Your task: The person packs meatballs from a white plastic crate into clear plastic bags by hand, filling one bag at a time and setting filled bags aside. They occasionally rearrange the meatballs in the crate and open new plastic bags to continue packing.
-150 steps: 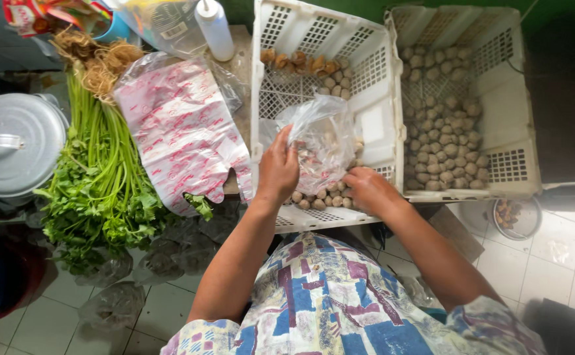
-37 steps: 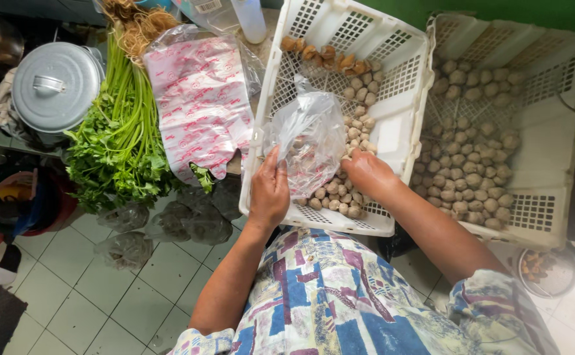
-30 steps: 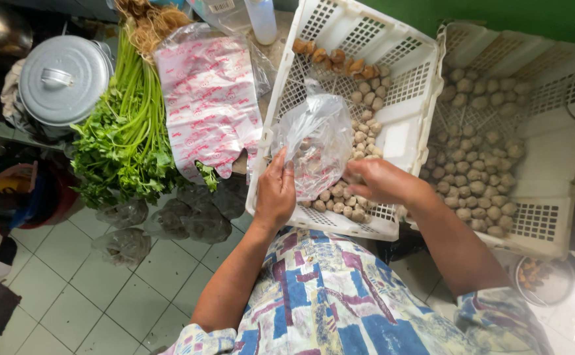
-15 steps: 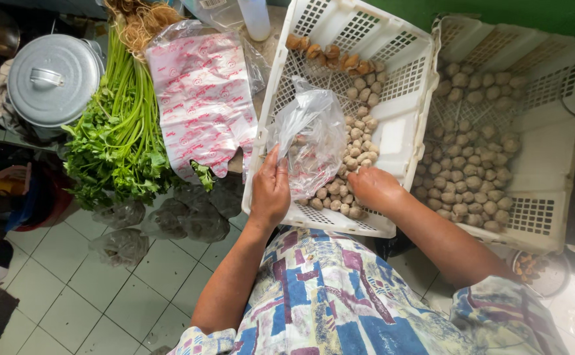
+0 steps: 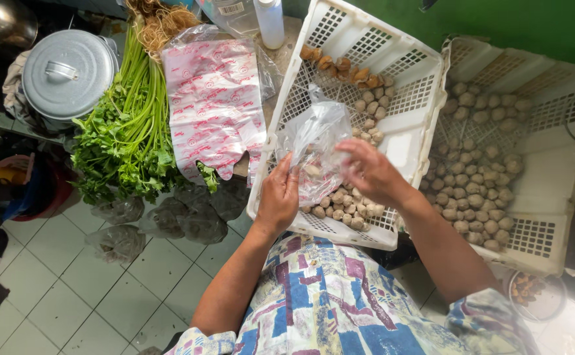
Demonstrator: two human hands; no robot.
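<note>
Presently a clear thin plastic bag (image 5: 314, 148) is pinched by the left hand (image 5: 278, 197) at seven o'clock; the right hand (image 5: 369, 172), curled, grips its four o'clock edge.

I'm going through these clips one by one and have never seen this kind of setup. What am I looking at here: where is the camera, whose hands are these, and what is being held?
There is no machine here. A person wears one camera on the head, so the picture looks straight down at their own two bare hands.

The left hand and the right hand both grip a thin clear plastic bag with a few pale balls inside. They hold it over a white slotted crate of small pale round balls, with browner pieces at its far end. A second white crate to the right holds more of the balls.

To the left lie a stack of pink-printed plastic bags, a bunch of leafy greens and a lidded metal pot. A white bottle stands at the top.
</note>
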